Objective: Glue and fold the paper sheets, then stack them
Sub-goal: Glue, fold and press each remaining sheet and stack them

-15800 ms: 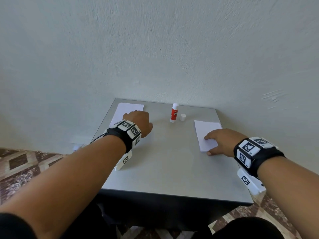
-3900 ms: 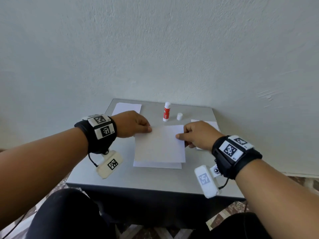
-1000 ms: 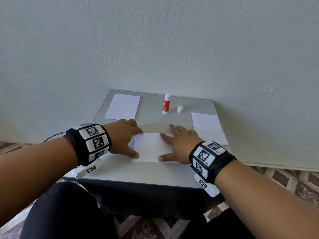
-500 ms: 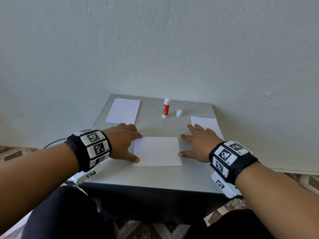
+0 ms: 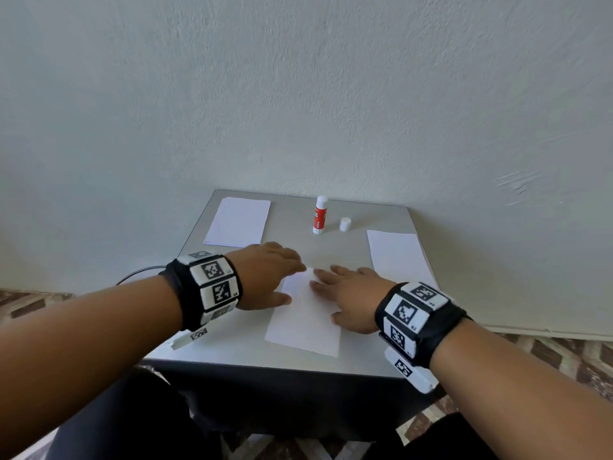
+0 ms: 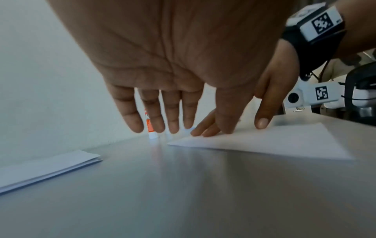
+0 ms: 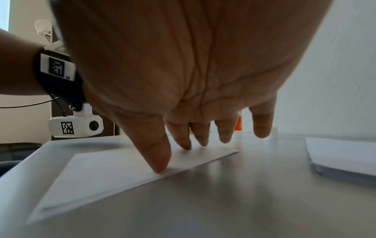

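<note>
So the right hand (image 5: 355,302) is lying flat with its fingers (image 7: 160,157) spread out straight, thumb and fingertips pressing down on the folded sheet (image 5: 306,313), nothing curled around it. The left hand (image 5: 265,277) is also opened out flat with fingers (image 6: 130,116) straight, sitting at the sheet's far left corner; in the left wrist view the thumb is coming down onto the paper while the other fingers are hovering just off the table (image 5: 232,340), so it's touching rather than grabbing. The folded sheet itself is lying flat near the front edge of the table, about in the middle, turned a bit so it's sitting at an angle to that edge. Moving out from there, a stack of paper (image 5: 238,222) is sitting at the far left corner and another stack (image 5: 396,252) is lying along the right edge, both well apart from the hands. A red and white glue stick (image 5: 320,214) is standing upright near the far edge, roughly centre, with its little white cap (image 5: 345,224) standing just beside it on the right. Both wrists are wearing black bands with checker-pattern tags, and a pale wall is running right behind the far edge of the table.
</note>
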